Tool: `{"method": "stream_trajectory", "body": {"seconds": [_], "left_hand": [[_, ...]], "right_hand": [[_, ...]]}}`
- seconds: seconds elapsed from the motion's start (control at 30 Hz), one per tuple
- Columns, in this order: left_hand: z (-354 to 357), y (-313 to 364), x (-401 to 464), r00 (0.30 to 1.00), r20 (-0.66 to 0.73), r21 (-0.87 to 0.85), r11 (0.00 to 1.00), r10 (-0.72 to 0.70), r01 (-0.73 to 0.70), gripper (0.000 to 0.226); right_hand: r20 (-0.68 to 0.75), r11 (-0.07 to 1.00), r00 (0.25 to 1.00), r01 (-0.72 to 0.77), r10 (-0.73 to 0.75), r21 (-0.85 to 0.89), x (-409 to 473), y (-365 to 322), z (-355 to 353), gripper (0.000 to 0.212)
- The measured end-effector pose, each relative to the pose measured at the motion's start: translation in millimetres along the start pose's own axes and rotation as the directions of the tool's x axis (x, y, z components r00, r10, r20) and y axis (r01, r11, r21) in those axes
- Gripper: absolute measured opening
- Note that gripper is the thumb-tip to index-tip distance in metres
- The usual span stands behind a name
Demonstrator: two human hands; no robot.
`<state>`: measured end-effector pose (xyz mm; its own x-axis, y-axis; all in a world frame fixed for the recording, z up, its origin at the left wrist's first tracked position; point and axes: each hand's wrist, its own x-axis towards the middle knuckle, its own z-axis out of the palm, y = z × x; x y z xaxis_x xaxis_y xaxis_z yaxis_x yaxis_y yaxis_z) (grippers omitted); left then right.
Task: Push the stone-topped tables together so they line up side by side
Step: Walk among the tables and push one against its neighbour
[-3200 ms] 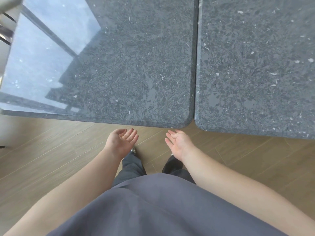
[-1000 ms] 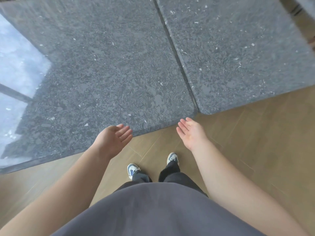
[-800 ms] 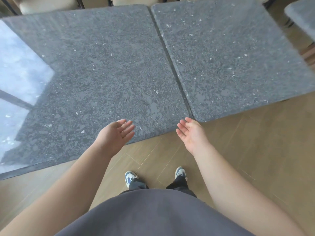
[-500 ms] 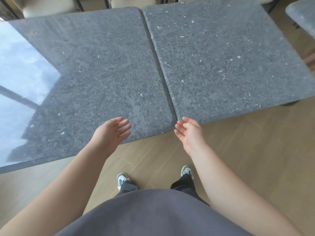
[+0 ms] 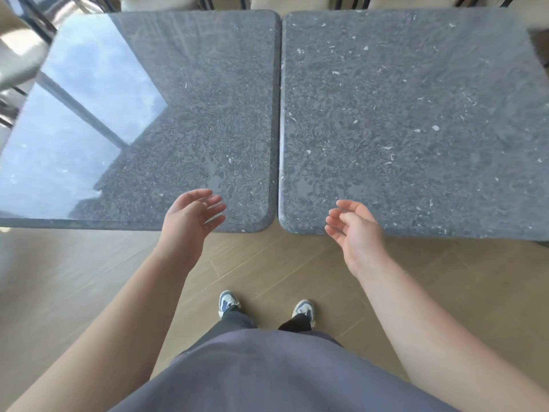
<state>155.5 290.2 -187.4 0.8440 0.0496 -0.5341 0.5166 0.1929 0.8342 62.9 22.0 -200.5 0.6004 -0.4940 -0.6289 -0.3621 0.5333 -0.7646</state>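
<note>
Two speckled grey stone-topped desks [image 5: 416, 114] sit nearly flush; left hand [image 5: 190, 218] and right hand [image 5: 353, 230] hover relaxed, empty. Nudging the front edges level would finish alignment.

Two stone-topped tables sit side by side: the left table [image 5: 193, 129] at eleven o'clock, the right table [image 5: 416, 129] at one, with a thin seam [image 5: 279, 114] running toward twelve between them. Chairs [image 5: 184, 1] stand behind both at twelve. The left hand [image 5: 190, 218] hangs over the left table's near edge, the right hand [image 5: 353, 227] over the right table's. Two shoes [image 5: 227, 301] stand on the floor [image 5: 74, 278] at six.
</note>
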Motion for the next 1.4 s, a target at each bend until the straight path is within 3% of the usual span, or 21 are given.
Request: {"method": "stream_trajectory", "body": {"seconds": [0.33, 0.53, 0.7, 0.87, 1.03, 1.27, 1.4], "left_hand": [[41.5, 66.9, -35.5, 0.960, 0.066, 0.047, 0.960, 0.271, -0.275, 0.037], [57.8, 130.0, -67.5, 0.858, 0.146, -0.026, 0.869, 0.493, -0.494, 0.036], [63.8, 166.4, -92.0, 0.774, 0.202, -0.073, 0.797, 0.601, -0.600, 0.035], [79.7, 166.0, -105.1, 0.745, 0.265, -0.069, 0.783, 0.612, -0.618, 0.034], [112.0, 155.3, -112.1, 0.736, 0.339, -0.086, 0.798, 0.586, -0.596, 0.032], [196.5, 111.0, -129.9, 0.707, 0.513, -0.099, 0.851, 0.487, -0.515, 0.032], [255.0, 82.8, -148.1, 0.646, 0.637, -0.087, 0.872, 0.421, -0.482, 0.033]], "right_hand": [[0.196, 0.970, 0.950, 0.244, -0.242, 0.017, -21.9, -75.8, 48.5, 0.032], [0.325, 0.870, 0.812, 0.485, -0.485, 0.086, -66.4, -139.7, 62.5, 0.034], [0.368, 0.791, 0.710, 0.593, -0.601, 0.147, -95.7, -175.4, 67.0, 0.034], [0.365, 0.744, 0.660, 0.646, -0.656, 0.171, -104.7, -186.5, 56.5, 0.033], [0.310, 0.737, 0.674, 0.655, -0.670, 0.167, -100.6, -189.7, 22.5, 0.034], [0.131, 0.748, 0.736, 0.651, -0.664, 0.132, -94.2, -192.0, -73.2, 0.034], [-0.037, 0.743, 0.750, 0.659, -0.660, 0.113, -97.6, -195.7, -140.3, 0.036]]}}
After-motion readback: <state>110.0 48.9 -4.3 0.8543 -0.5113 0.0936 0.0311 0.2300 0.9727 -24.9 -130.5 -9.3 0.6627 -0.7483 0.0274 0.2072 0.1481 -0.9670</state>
